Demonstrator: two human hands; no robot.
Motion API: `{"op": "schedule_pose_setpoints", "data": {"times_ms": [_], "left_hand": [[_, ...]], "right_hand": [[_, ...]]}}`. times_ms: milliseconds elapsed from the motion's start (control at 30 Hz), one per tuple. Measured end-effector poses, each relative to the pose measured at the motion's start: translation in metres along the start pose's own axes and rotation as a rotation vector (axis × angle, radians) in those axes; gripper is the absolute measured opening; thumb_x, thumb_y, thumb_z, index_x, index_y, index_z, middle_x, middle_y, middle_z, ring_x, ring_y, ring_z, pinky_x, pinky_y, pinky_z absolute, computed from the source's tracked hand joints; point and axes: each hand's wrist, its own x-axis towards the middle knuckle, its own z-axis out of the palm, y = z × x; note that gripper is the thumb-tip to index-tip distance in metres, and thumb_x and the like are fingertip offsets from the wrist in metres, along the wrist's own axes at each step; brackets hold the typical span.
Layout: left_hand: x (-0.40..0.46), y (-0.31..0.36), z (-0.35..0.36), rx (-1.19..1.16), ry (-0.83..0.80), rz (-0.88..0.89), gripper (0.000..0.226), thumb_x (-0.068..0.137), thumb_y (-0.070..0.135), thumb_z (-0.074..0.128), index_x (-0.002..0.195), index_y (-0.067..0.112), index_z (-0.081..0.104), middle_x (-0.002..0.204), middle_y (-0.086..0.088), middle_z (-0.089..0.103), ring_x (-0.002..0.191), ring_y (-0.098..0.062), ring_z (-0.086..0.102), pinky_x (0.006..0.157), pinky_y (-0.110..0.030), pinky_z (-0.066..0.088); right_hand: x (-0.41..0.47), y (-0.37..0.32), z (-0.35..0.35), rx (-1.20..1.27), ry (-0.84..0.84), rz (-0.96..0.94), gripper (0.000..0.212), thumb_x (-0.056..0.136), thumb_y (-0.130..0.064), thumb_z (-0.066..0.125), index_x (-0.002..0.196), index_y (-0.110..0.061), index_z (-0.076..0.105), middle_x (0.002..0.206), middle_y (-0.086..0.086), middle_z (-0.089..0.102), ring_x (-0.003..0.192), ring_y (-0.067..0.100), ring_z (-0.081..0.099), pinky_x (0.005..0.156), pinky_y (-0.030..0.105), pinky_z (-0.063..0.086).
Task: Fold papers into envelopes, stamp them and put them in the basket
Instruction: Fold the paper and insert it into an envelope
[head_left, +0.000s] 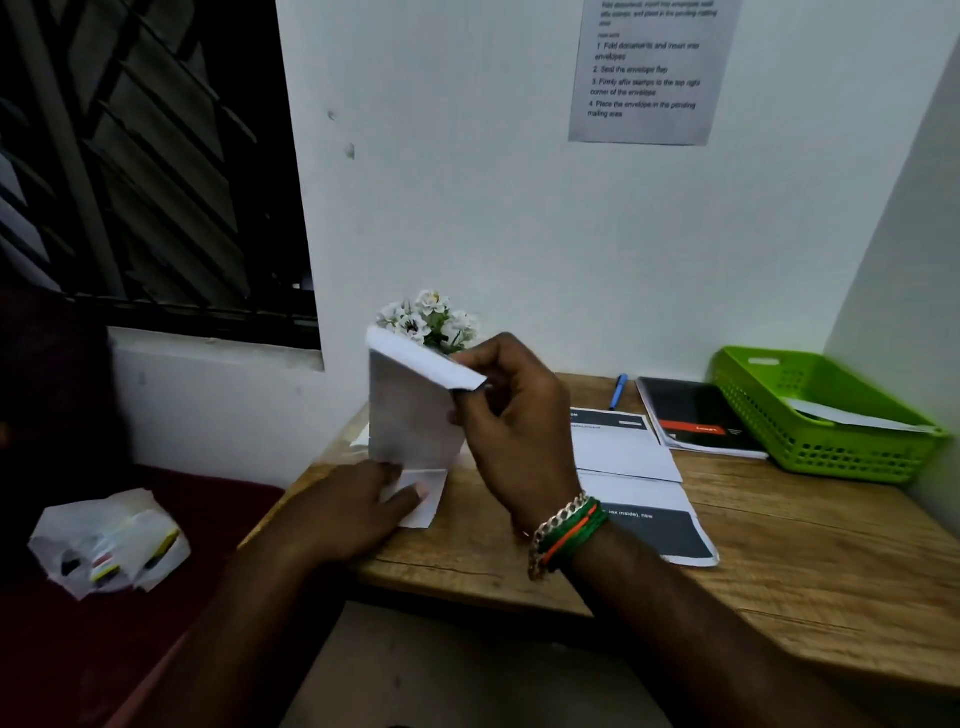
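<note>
A white sheet of paper (410, 415) stands bent upward over the left end of the wooden desk (779, 561). My right hand (514, 431) pinches its curled top edge and holds it up. My left hand (358, 504) lies with fingers flat on the sheet's lower part, pressing it onto the desk. To the right of my right wrist lie printed sheets (639, 478) with dark bands. At the desk's far right stands a green plastic basket (831, 452) with a white envelope (852, 418) inside.
A dark notebook (696, 421) and a blue pen (619, 392) lie near the back wall. White flowers (431, 319) stand behind the raised paper. A plastic bag (109, 545) with small items rests on the red seat at the left. An instruction sheet (649, 67) hangs on the wall.
</note>
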Motion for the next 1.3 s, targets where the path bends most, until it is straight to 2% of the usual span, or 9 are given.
{"op": "schedule_pose_setpoints", "data": {"times_ms": [133,233,333,433,633,800,1033,1167,1300], "left_hand": [[-0.025,0.015,-0.009,-0.079,0.456,0.008,0.045,0.081,0.075,0.061,0.104,0.037,0.064,0.104,0.01,0.068,0.091,-0.012,0.064,0.081,-0.039,0.057],[-0.025,0.049,-0.007,-0.104,0.687,0.179,0.085,0.064,0.069,0.082,0.131,0.037,0.039,0.13,0.006,0.047,0.115,-0.018,0.054,0.091,-0.046,0.054],[-0.004,0.075,-0.002,-0.043,0.647,0.319,0.122,0.056,0.068,0.081,0.156,0.038,0.016,0.16,0.006,0.028,0.147,-0.021,0.032,0.117,-0.052,0.035],[0.03,0.095,0.012,0.05,0.664,0.397,0.115,0.063,0.058,0.071,0.16,0.038,0.013,0.163,0.005,0.027,0.153,-0.021,0.023,0.126,-0.057,0.014],[0.09,0.106,0.047,0.308,0.579,0.501,0.102,0.07,0.045,0.081,0.156,0.035,0.028,0.142,0.001,0.046,0.132,-0.026,0.046,0.123,-0.054,0.019],[0.125,0.1,0.067,0.37,0.458,0.568,0.107,0.07,0.075,0.07,0.159,0.044,0.019,0.149,0.004,0.039,0.138,-0.023,0.038,0.123,-0.057,0.014],[0.159,0.091,0.094,0.344,0.368,0.589,0.116,0.062,0.101,0.045,0.16,0.046,0.017,0.153,0.009,0.035,0.145,-0.022,0.029,0.125,-0.059,0.009],[0.162,0.082,0.109,0.334,0.275,0.565,0.121,0.06,0.105,0.039,0.16,0.051,-0.002,0.165,0.007,0.02,0.154,-0.022,0.013,0.127,-0.053,-0.003],[0.162,0.082,0.109,0.261,0.301,0.57,0.121,0.061,0.102,0.045,0.161,0.042,0.013,0.161,0.006,0.033,0.148,-0.022,0.029,0.126,-0.046,0.016]], "right_hand": [[0.007,-0.012,-0.016,0.255,0.104,0.192,0.01,0.094,-0.001,0.064,0.1,-0.008,0.063,0.083,0.0,0.074,0.07,0.018,0.072,0.062,0.039,0.064],[0.009,-0.016,-0.026,0.39,0.203,0.308,0.007,0.096,-0.003,0.063,0.1,-0.009,0.062,0.068,0.008,0.061,0.059,0.013,0.06,0.062,0.035,0.063],[0.01,-0.01,-0.036,0.503,0.29,0.418,0.008,0.097,-0.005,0.061,0.104,-0.009,0.06,0.065,0.006,0.051,0.053,0.013,0.05,0.066,0.038,0.063],[0.012,0.001,-0.052,0.562,0.35,0.52,0.02,0.097,-0.006,0.061,0.116,-0.002,0.059,0.083,0.014,0.054,0.062,0.019,0.053,0.067,0.038,0.063],[0.016,0.047,-0.106,0.274,0.246,0.665,0.012,0.099,-0.024,0.061,0.099,-0.014,0.067,0.094,0.009,0.071,0.078,0.029,0.075,0.054,0.03,0.056],[0.026,0.091,-0.155,0.239,0.036,0.828,0.025,0.096,-0.031,0.067,0.109,-0.01,0.071,0.083,0.004,0.073,0.07,0.025,0.072,0.05,0.025,0.047],[0.04,0.126,-0.173,0.105,-0.171,0.798,0.009,0.091,-0.018,0.074,0.082,-0.016,0.071,0.075,0.003,0.066,0.07,0.018,0.07,0.058,0.026,0.05],[0.034,0.144,-0.168,0.101,-0.171,0.77,0.008,0.087,-0.01,0.076,0.083,-0.017,0.074,0.074,0.002,0.065,0.061,0.009,0.058,0.057,0.023,0.049],[0.033,0.152,-0.168,0.127,-0.058,0.758,0.012,0.085,-0.005,0.077,0.095,-0.01,0.072,0.072,0.007,0.066,0.055,0.012,0.056,0.053,0.025,0.05]]}}
